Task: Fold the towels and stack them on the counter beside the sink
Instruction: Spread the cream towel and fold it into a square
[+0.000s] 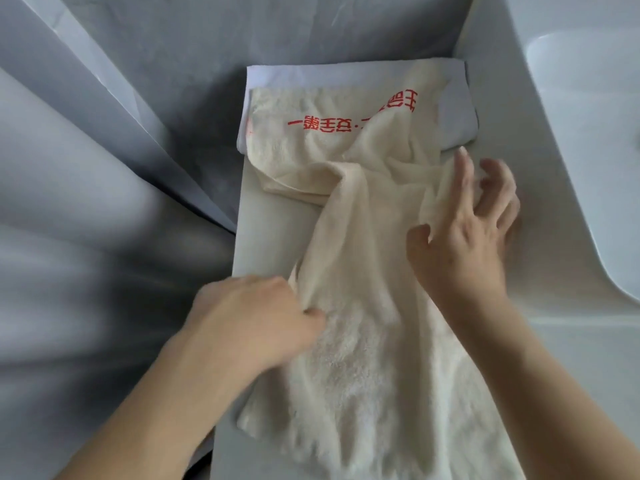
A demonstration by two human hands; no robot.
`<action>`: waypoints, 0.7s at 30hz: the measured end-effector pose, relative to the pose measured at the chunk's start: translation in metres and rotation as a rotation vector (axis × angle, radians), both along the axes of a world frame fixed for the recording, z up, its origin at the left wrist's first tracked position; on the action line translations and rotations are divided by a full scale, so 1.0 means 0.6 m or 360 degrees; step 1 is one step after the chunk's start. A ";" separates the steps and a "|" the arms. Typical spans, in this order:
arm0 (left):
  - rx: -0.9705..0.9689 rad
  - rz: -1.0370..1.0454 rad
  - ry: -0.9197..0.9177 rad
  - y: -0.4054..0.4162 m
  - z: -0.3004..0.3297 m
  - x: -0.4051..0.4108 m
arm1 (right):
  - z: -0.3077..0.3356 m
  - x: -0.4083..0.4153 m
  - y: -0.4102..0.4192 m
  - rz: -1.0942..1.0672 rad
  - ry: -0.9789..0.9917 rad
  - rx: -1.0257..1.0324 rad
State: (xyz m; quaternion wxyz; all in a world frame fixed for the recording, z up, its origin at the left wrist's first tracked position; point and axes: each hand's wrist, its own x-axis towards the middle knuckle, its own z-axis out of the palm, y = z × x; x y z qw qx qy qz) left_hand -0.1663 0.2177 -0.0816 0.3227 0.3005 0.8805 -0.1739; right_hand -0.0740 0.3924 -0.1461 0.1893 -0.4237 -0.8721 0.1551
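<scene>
Cream towel point(367, 306) is spread lengthwise on the counter point(266, 216), bunched and twisted mid-length, with its far end at 12 o'clock draped over a folded white towel point(457, 112). Red lettering is seen on that far end. The near end runs off the frame at 6 o'clock.

Left hand point(256, 317) is at 8 o'clock of the towel: fingers are curled onto the left edge and a fold of cloth is gripped. Right hand point(467, 223) is at 2 o'clock: the thumb and index finger are closed on a raised flap of the right edge, and the other fingers are splayed and loose. Sink basin point(588, 140) lies at 3 o'clock, just beside the right hand. Grey draped sheeting point(86, 168) is seen at 9 o'clock, beyond the counter edge.

Step judged: the towel is being straightened before the first fold; not yet folded.

Risks, judged:
- The twist at mid-length is likely to be locked in if the fold is made before the cloth is flattened, which gives a lumpy, uneven stack.
- The folded white towel may be dragged or opened if the cream towel is pulled toward 6 o'clock, since the two overlap.
- The right edge may slide into the basin if the loose pinch is lost.
- The left edge sits near the counter rim, so a slip toward 9 o'clock is possible.
</scene>
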 end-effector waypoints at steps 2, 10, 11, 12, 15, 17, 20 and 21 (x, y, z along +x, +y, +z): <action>0.0477 0.0333 0.0301 0.043 -0.004 -0.065 | 0.025 -0.039 0.021 0.0073 0.0238 0.0065; 0.0877 0.0984 0.0549 0.122 -0.108 -0.197 | 0.019 -0.197 0.165 -0.0353 -0.0048 -0.0898; 0.0956 0.0934 0.0617 0.122 -0.112 -0.194 | 0.015 -0.203 0.172 -0.0311 -0.0094 -0.0913; 0.1069 0.0886 0.0684 0.122 -0.117 -0.192 | 0.010 -0.207 0.177 -0.0246 -0.0141 -0.0935; 0.1489 0.0906 0.0700 0.127 -0.116 -0.182 | -0.003 -0.210 0.182 -0.0190 -0.0312 -0.0888; 0.1919 0.1181 0.0459 0.142 -0.109 -0.188 | -0.005 -0.214 0.185 -0.0252 -0.0312 -0.0838; 0.2457 0.1775 -0.0132 0.169 -0.095 -0.227 | 0.002 -0.217 0.204 -0.0229 -0.0335 -0.0619; 0.2461 0.1955 -0.0304 0.175 -0.094 -0.246 | 0.006 -0.218 0.209 -0.0193 -0.0357 -0.0565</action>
